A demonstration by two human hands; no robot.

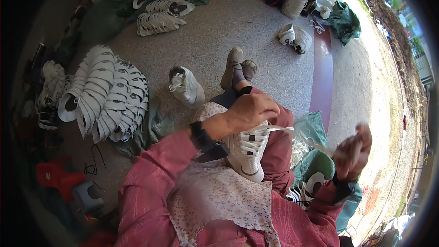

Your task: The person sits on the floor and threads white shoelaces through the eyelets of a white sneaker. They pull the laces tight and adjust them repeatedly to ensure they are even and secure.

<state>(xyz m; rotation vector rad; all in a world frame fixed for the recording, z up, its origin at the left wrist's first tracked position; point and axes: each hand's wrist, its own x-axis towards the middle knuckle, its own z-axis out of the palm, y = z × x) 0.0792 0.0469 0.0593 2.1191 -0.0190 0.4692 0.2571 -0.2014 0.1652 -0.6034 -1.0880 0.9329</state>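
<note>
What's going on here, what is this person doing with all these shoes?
A seated person is lacing a white sneaker resting on their lap. The left hand presses on the top of the shoe at the eyelets, while the right hand, blurred, is raised out to the side pulling a white lace taut. On the speckled floor lie a finished-looking white shoe and big stacks of white shoe uppers. More laces sit in a green bag by the right knee.

On the lap a shoe (248,148) lies under the left hand (250,111); stacked uppers (106,93) at nine o'clock, lace bundle (300,148) at three
</note>
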